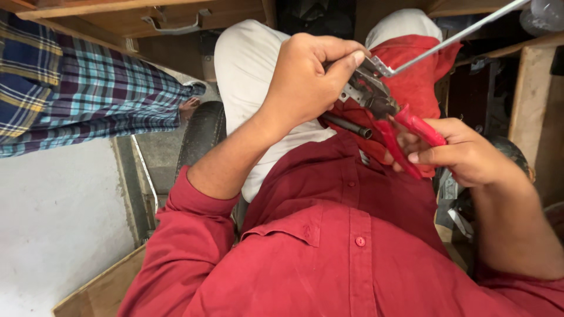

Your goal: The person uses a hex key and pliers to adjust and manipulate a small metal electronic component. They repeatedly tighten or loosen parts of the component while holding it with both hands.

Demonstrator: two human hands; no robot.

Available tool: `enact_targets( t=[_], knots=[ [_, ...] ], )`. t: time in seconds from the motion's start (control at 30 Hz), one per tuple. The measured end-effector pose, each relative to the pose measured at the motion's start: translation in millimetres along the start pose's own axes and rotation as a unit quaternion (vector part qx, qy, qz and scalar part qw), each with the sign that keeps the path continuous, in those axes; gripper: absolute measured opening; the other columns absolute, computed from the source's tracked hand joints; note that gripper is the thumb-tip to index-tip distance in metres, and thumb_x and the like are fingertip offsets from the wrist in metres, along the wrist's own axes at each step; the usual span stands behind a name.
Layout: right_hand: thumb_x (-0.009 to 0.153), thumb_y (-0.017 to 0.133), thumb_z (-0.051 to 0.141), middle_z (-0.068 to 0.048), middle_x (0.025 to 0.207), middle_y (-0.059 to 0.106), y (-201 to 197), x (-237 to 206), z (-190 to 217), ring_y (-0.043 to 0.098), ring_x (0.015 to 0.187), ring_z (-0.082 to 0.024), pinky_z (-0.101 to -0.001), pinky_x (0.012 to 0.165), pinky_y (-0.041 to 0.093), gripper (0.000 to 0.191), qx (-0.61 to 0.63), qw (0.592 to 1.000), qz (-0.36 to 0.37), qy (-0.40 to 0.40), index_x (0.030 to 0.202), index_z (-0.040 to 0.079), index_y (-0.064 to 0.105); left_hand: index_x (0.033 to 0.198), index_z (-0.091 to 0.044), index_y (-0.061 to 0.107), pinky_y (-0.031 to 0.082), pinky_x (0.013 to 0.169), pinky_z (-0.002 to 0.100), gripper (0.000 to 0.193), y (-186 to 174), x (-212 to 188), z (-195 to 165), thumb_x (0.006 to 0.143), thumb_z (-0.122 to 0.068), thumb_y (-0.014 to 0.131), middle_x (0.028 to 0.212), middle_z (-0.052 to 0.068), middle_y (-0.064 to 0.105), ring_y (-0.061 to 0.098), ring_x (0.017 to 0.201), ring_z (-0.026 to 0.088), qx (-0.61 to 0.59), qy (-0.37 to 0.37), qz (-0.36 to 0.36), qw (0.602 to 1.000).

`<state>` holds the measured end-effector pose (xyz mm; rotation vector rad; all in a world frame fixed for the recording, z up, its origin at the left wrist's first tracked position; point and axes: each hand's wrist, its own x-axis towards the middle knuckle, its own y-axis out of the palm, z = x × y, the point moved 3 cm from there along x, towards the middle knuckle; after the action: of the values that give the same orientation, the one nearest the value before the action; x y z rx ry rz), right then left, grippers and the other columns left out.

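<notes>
Pliers [392,113] with red handles sit mid-frame over lap; right hand [464,154] fingers curled around handles; left hand [305,79] fingers pressed on pliers head, thumb beside thin metal rod [452,40] running far right.

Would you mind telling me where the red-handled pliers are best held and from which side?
Probably by the two red handles, from the person's right, where the right hand holds them. They splay toward that side, while the jaws clamp the thin metal rod and the left hand covers the head.
</notes>
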<state>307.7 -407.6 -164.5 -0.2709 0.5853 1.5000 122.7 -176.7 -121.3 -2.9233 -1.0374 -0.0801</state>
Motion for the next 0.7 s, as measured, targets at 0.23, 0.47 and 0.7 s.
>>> enact_targets(
  t=[0.23, 0.47, 0.7],
  knots=[
    [0.079, 0.06, -0.005, -0.024, 0.101, 0.076, 4.5, 4.6, 7.5, 0.068, 0.08, -0.024, -0.0305, 0.063, 0.049, 0.052, 0.049, 0.998, 0.043, 0.024, 0.131, -0.011, 0.063, 0.105, -0.002, 0.079, 0.047, 0.044, 0.022, 0.015, -1.5, 1.5, -1.8, 0.1, -0.008, 0.067, 0.077, 0.001, 0.077, 0.06, 0.049, 0.004, -0.002, 0.0, 0.012, 1.0],
    [0.083, 0.064, -0.002, -0.017, 0.102, 0.076, 4.5, -0.1, 8.7, 0.066, 0.081, -0.018, -0.0289, 0.067, 0.049, 0.043, -0.032, 0.999, -0.004, 0.015, 0.126, -0.009, 0.067, 0.103, -0.003, 0.08, 0.048, 0.048, 0.023, 0.014, -2.7, 2.5, 1.2, 0.098, -0.009, 0.069, 0.072, 0.002, 0.075, 0.061, 0.053, 0.003, 0.037, 0.022, -0.001, 0.999],
    [0.085, 0.065, -0.002, -0.002, 0.099, 0.07, 12.9, -3.9, 13.1, 0.059, 0.088, -0.006, -0.0228, 0.075, 0.049, 0.04, -0.145, 0.988, -0.047, -0.039, 0.125, -0.001, 0.068, 0.102, -0.003, 0.08, 0.047, 0.051, 0.024, 0.015, -4.4, 4.4, 5.1, 0.094, -0.011, 0.071, 0.067, 0.005, 0.074, 0.061, 0.055, 0.004, 0.086, 0.024, -0.026, 0.996]
  ],
)
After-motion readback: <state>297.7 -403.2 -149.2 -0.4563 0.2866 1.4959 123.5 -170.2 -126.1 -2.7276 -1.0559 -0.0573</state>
